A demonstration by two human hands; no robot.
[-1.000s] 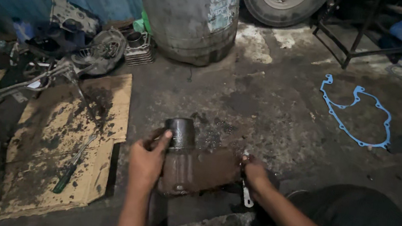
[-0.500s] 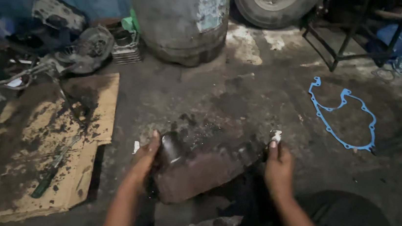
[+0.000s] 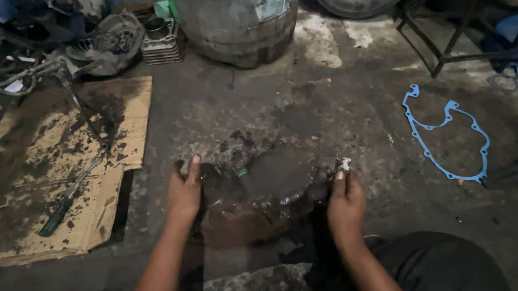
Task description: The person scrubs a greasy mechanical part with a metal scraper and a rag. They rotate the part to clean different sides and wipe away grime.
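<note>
A greasy dark engine casing (image 3: 261, 193) lies on the oily concrete floor between my hands, tipped away from me. My left hand (image 3: 183, 194) presses flat against its left end, fingers pointing up. My right hand (image 3: 346, 204) grips its right end, and a small pale metal piece (image 3: 344, 164) shows just above those fingertips. My dark-trousered knee (image 3: 449, 278) is at the lower right.
Stained cardboard (image 3: 48, 163) with a green-handled screwdriver (image 3: 63, 206) lies left. Engine parts and a finned cylinder (image 3: 161, 41) sit at the back left beside a grey drum (image 3: 233, 16). A blue gasket (image 3: 447, 135), a tyre and a metal stand are at the right.
The casing was tipped from standing upright, its round sleeve up, to lying over away from me. My right hand shifted from low beside it to its upper right end.
</note>
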